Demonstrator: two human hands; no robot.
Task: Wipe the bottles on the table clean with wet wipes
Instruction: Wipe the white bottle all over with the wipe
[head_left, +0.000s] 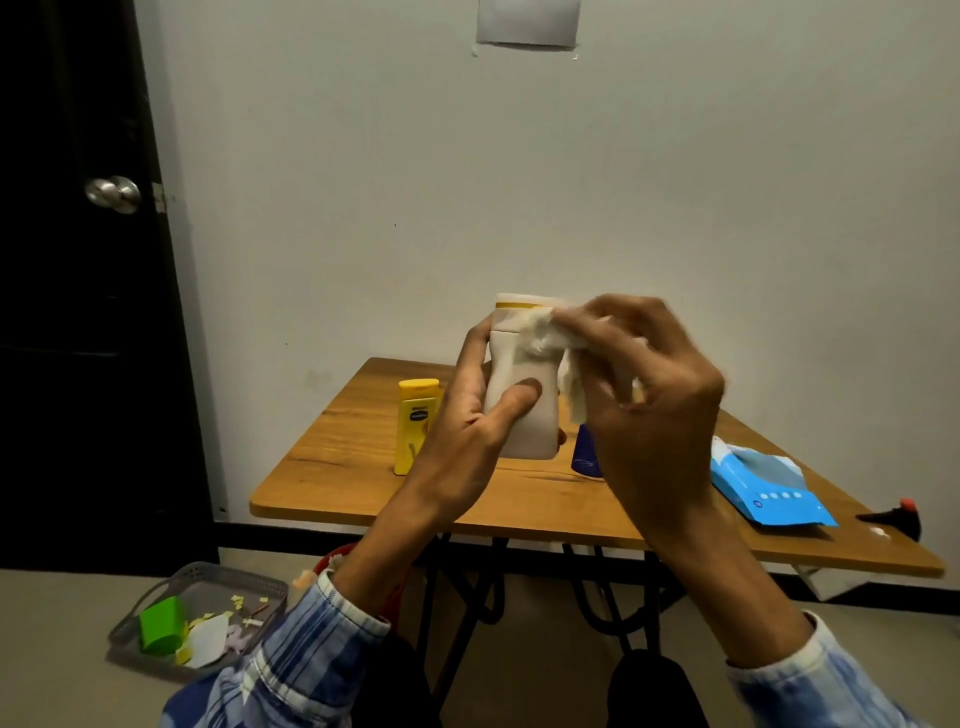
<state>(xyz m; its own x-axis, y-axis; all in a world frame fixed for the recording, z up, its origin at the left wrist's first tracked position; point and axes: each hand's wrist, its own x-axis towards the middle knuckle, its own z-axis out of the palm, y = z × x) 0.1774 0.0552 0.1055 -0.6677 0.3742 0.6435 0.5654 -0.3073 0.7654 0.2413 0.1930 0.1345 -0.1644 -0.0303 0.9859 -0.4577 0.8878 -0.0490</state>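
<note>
Two blue plaid sleeves (311, 639) reach forward from the bottom edge. Over a wooden table (353, 467), the left hand (467, 431) grips a white bottle (519, 410) upright, thumb curled across its front. The right hand (649, 395) pinches a crumpled wet wipe (545, 338) against the bottle's neck, just under the cap. On the table behind stand a yellow bottle (413, 426) at left and a dark blue bottle (584, 452), mostly hidden. A blue wipes pack (769, 488) lies at right.

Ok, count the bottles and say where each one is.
3. White bottle, gripped in the left hand; yellow bottle, standing on the table to its left; dark blue bottle, mostly hidden behind the right hand holding the wet wipe. Others may be hidden.
</note>
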